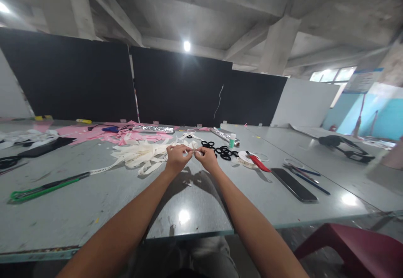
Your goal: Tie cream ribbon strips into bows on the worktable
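Above the middle of the table, my left hand (179, 157) and my right hand (206, 159) meet fingertip to fingertip. Both are closed in a pinch on a small pale strip (194, 151), mostly hidden by the fingers. Just left of my left hand lies a loose heap of cream ribbon strips (138, 154), some with printing. Close to my right hand are several black rings (224, 152), which look like hair ties. A roll of printed ribbon (247, 159) lies further right, with a red-handled tool (258, 162) resting against it.
A green box cutter (47, 189) lies at left, near black-handled scissors (9, 161). Pink sheets (91, 134) and foil-wrapped bars (155, 130) are at the back. To the right are a small green-and-white bottle (232, 141), a phone (294, 184), pens (307, 177) and a maroon chair (349, 244).
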The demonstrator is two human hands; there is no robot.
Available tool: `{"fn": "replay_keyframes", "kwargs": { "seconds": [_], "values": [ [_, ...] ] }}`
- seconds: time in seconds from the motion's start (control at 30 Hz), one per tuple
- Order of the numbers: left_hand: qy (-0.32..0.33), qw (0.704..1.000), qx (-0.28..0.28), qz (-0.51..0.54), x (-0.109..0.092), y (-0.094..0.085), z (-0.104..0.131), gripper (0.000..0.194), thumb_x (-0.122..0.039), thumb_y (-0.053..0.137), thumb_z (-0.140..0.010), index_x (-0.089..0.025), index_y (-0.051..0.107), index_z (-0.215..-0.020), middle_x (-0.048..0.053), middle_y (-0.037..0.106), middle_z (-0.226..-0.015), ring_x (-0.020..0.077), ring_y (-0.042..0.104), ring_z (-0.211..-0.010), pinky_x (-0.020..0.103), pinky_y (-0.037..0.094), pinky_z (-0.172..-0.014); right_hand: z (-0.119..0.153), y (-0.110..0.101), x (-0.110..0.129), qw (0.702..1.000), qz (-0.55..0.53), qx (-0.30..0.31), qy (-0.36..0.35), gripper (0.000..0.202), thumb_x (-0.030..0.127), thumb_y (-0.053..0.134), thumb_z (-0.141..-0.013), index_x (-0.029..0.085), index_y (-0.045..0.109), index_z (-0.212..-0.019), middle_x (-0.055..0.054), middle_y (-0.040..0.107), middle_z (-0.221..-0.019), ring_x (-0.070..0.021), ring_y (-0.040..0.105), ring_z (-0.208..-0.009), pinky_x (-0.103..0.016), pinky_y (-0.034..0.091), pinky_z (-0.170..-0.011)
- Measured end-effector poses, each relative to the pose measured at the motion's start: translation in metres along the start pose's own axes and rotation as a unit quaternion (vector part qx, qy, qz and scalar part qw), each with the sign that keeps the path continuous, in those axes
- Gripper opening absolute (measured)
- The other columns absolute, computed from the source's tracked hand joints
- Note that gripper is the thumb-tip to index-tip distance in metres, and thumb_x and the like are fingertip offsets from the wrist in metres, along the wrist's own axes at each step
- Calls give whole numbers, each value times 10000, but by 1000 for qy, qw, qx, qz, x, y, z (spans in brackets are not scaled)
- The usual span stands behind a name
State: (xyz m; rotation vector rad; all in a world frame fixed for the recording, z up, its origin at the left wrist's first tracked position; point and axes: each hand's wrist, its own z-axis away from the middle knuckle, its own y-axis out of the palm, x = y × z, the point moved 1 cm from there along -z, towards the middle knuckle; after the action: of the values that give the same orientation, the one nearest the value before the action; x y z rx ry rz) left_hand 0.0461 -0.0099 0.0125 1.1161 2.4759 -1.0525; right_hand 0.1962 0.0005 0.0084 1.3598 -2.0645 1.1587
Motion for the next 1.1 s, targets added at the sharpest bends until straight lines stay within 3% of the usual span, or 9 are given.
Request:
{"fn": "replay_keyframes", "kwargs": {
  "seconds": [0.53, 0.73, 0.87, 0.97, 1.03, 1.1],
  "values": [
    [-47, 998, -31, 28, 9, -3, -3, 168, -323, 525, -785, -216, 654, -772, 5, 701, -870, 169, 597, -718, 390, 270, -885, -1, 1, -6, 998, -54, -14, 44, 269, 378, 556, -705, 134, 665, -732, 21, 520, -552, -92, 358, -490, -218, 279, -477],
    [-69, 994, -59, 56, 8, -8, -5, 167, -318, 509, -789, -203, 627, -761, 5, 691, -855, 159, 600, -696, 367, 332, -881, -5, -1, -18, 994, -88, -21, 57, 289, 416, 550, -722, 144, 646, -741, 7, 543, -575, -100, 413, -498, -216, 349, -484],
    [-59, 991, -72, 99, 5, -8, -6, 180, -321, 502, -782, -196, 631, -764, 7, 672, -824, 141, 583, -666, 306, 398, -792, -8, -5, -29, 987, -126, -36, 90, 313, 436, 572, -697, 139, 638, -768, 12, 536, -570, -95, 425, -488, -213, 375, -478],
    [-57, 987, -4, 148, 4, -3, -3, 224, -346, 502, -773, -185, 654, -808, 7, 654, -736, 138, 544, -605, 262, 407, -625, -9, -7, -33, 982, -144, -41, 113, 309, 434, 582, -679, 136, 624, -746, 34, 489, -515, -87, 409, -452, -214, 356, -459],
    [-29, 976, 129, 175, 2, 3, 1, 244, -341, 503, -765, -180, 678, -823, 1, 638, -656, 133, 515, -552, 248, 380, -549, -8, -7, -33, 980, -152, -28, 122, 299, 432, 585, -666, 139, 609, -722, 39, 477, -506, -85, 410, -444, -213, 345, -447],
    [24, 942, 278, 185, -2, 9, 8, 262, -315, 478, -778, -182, 702, -789, 4, 642, -629, 128, 516, -536, 243, 373, -541, -7, -7, -32, 980, -154, -14, 125, 293, 429, 586, -659, 140, 599, -702, 38, 476, -511, -84, 413, -448, -212, 342, -440]
  ]
}}
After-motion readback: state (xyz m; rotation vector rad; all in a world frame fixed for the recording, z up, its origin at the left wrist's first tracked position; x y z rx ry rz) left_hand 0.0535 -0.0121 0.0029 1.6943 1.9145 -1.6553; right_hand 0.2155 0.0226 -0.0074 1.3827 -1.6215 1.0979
